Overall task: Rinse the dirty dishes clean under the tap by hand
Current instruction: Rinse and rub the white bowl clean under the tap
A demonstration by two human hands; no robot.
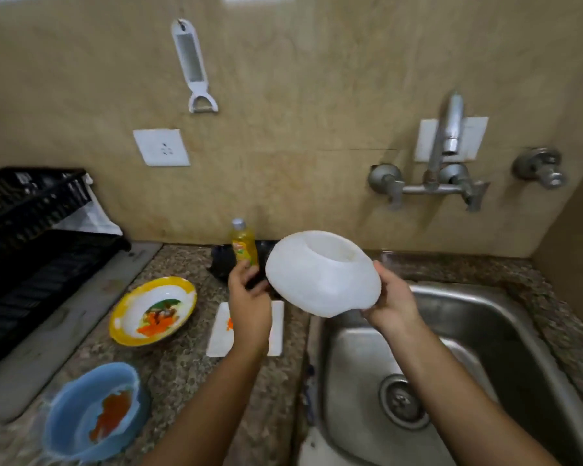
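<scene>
Hands (249,304) (392,302) at smooth, rounded white bowl (317,274)

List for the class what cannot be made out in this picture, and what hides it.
- Head view: inside of the white bowl held by the right hand; its base faces the camera.
- Head view: whether the left hand grips the dark thing; hand and bowl cover it.
- Head view: the yellow bottle's label; blurred, small.
- Head view: middle of the flat white plate; the left forearm covers it.
</scene>
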